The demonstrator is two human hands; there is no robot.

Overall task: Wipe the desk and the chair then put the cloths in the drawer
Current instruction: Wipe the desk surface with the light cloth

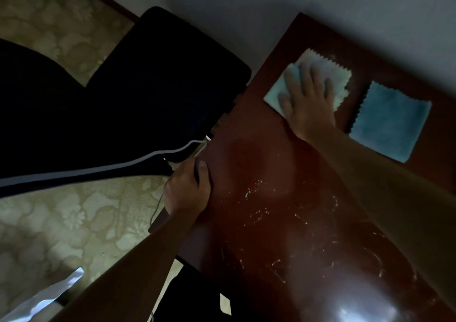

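Observation:
The dark red-brown desk (271, 173) fills the right half of the view, with whitish smears across its near part. My right hand (308, 97) lies flat, fingers spread, on a pale light-blue cloth (274, 92) at the desk's far end. A darker blue cloth (389, 122) lies flat just to the right of it, untouched. My left hand (190, 188) grips the desk's left edge, thumb on top. The black chair (167, 75) stands left of the desk, close to its edge.
A dark garment with a white stripe (98, 171) crosses the left side near the chair. Patterned beige floor (61, 223) lies below and to the left. A grey wall (320, 1) runs behind the desk. Something shiny and white (49, 294) lies at the bottom left.

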